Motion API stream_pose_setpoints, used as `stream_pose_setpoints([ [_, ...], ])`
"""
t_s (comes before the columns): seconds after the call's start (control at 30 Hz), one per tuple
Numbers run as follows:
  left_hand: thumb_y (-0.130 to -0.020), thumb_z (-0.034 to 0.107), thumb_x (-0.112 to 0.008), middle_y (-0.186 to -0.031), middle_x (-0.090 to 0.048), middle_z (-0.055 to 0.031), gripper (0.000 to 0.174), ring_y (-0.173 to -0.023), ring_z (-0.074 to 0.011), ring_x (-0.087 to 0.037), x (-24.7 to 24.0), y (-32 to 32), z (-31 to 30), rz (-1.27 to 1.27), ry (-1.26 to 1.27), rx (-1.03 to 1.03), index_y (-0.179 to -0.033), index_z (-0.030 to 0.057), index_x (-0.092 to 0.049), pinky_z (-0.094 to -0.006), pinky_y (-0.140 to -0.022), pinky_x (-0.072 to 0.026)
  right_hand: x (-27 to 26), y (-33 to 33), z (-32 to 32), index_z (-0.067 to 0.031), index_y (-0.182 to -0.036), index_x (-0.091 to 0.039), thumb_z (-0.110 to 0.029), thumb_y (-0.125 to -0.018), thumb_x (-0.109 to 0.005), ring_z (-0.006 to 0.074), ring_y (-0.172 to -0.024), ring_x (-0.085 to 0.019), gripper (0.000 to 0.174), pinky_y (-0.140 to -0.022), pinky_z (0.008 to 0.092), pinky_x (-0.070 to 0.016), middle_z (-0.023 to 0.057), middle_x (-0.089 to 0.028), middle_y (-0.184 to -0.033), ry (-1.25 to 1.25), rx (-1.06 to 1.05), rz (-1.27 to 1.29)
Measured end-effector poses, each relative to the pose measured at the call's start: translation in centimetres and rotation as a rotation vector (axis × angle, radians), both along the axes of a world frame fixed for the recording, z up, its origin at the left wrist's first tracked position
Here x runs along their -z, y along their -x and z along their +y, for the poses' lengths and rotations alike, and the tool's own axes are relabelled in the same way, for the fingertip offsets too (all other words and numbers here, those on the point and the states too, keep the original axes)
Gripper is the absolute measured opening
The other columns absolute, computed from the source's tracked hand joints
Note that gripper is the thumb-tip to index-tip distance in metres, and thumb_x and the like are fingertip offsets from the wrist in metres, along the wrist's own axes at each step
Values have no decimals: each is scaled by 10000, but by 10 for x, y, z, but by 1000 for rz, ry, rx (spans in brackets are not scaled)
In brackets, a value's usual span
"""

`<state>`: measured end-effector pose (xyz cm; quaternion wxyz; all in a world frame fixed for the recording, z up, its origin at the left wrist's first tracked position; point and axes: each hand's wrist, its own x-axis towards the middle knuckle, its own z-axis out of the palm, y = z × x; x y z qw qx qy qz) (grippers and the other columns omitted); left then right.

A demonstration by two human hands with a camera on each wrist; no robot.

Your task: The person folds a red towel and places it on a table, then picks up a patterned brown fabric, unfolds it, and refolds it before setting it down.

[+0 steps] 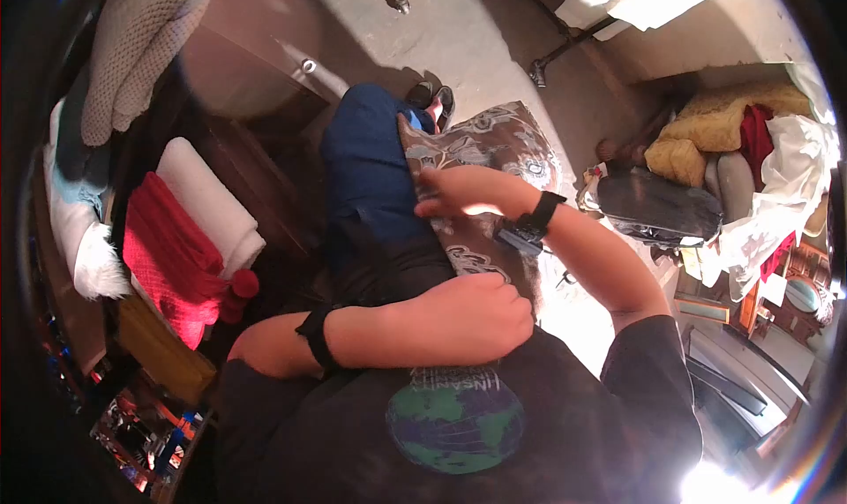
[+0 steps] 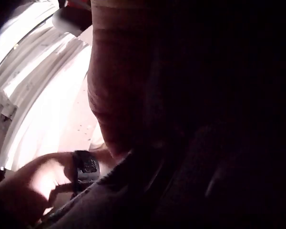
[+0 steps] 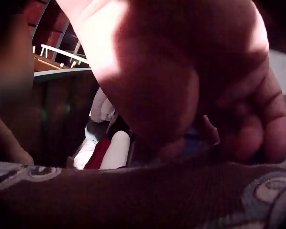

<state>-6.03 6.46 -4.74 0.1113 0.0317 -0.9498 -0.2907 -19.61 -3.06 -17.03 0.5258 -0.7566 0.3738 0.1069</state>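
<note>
A brown patterned cushion with pale swirls lies across the person's lap, beside a leg in blue trousers. My right hand is at its left edge; in the right wrist view the curled fingers grip the cloth at that edge. Close to the chest, my left hand is curled at the cushion's near end, knuckles up, with its fingertips hidden underneath. The left wrist view is mostly dark, showing the side of the left hand against dark cloth.
On the left are a folded red knit cloth, a white towel roll and a grey knit cloth. A black bag and heaped yellow and white cloths stand to the right. Metal rack legs stand on the floor ahead.
</note>
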Motion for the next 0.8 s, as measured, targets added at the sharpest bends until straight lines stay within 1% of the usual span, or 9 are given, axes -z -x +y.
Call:
stream_pose_setpoints([
  [0.07,-807,160,-598,-872,-592,-28,182,-847,-181,-612,-1,-7,-4,-5,-48,-22,-965,71,-612,-299,-744,-462,9,-3,6,-14,-1316,-495,-495,-915,-667,454,-1010,-649,650,-856,483,-507,265,-683,-1025,80,44,45],
  [0.1,-816,160,-597,-889,-591,-29,204,-862,-182,-613,-1,-7,-5,-13,-95,-39,-1001,75,-600,-299,-756,-462,2,-5,8,-14,-1316,-495,-495,-915,-667,454,-1010,-649,650,-856,483,-507,265,-683,-1025,78,46,46],
  [0.2,-830,158,-587,-894,-586,-32,205,-871,-185,-615,2,-5,-7,10,-137,-24,-1019,79,-588,-305,-766,-464,-18,-9,9,10,-1233,-489,-489,-902,-681,465,-937,-662,628,-806,501,-516,289,-678,-947,83,37,135],
  [0.33,-840,155,-576,-894,-587,-32,196,-873,-188,-617,3,-1,-8,-4,-131,-1,-1020,76,-589,-314,-777,-466,2,-4,17,7,-1249,-483,-416,-903,-678,460,-939,-666,580,-809,509,-517,290,-678,-947,130,62,91],
  [0.4,-851,152,-566,-896,-587,-35,189,-876,-191,-619,3,-3,-10,-14,-150,-1,-1023,77,-590,-319,-780,-469,5,-5,18,-12,-1268,-477,-324,-889,-663,459,-944,-667,525,-809,516,-516,286,-680,-954,124,71,113],
  [0.43,-851,152,-566,-896,-587,-35,189,-876,-191,-619,3,-5,-10,-14,-151,-2,-1023,77,-590,-319,-780,-469,5,-6,17,-12,-1268,-477,-324,-889,-663,459,-944,-667,525,-809,516,-516,286,-680,-954,122,69,112],
  [0.5,-855,149,-562,-901,-589,-38,192,-879,-194,-622,4,-8,-11,-23,-170,-26,-1032,78,-592,-321,-783,-470,2,-8,14,-36,-1290,-469,-253,-872,-637,456,-940,-669,500,-813,521,-516,283,-681,-970,75,106,147],
  [0.73,-862,144,-556,-913,-593,-46,210,-887,-204,-626,6,-11,-14,3,-207,-35,-1056,75,-598,-326,-800,-476,12,-5,14,-56,-1287,-488,-244,-869,-634,454,-946,-670,482,-826,514,-518,271,-683,-990,50,129,150],
  [0.8,-868,143,-554,-924,-598,-53,220,-900,-216,-629,8,-12,-15,1,-256,-35,-1071,74,-601,-339,-817,-479,12,-5,15,-76,-1284,-498,-243,-872,-631,458,-945,-668,465,-819,517,-519,259,-687,-985,40,176,132],
])
